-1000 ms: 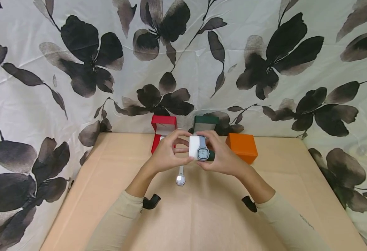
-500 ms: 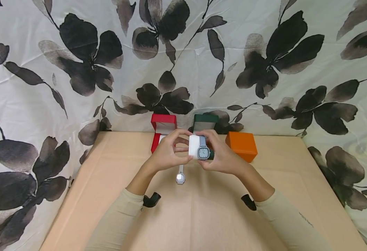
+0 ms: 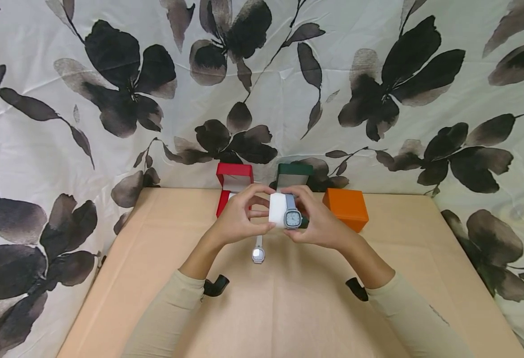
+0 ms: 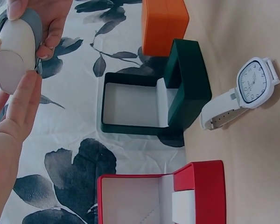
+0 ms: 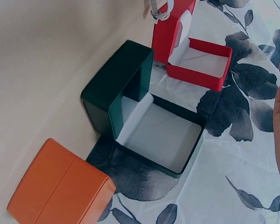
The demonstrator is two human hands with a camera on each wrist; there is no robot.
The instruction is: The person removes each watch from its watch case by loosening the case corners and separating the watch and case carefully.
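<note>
Both hands hold a white watch cushion up over the table, in front of the open boxes. Around the cushion's right end runs a watch with a blue-grey strap and squarish dial. My left hand pinches the cushion's left end between thumb and fingers. From the other side, my right hand grips the watch, thumb low and index finger at the top. The left wrist view shows the cushion with the strap round its far end. Below lies a second watch, white, dial up on the table.
Behind the hands stand an open red box and an open green box. The green box's base has a bare hollow, while a white cushion sits in the red one. A closed orange box is at right.
The watch has shifted slightly to the right on the cushion, so more of the white surface shows. Both hands keep nearly the same place.
</note>
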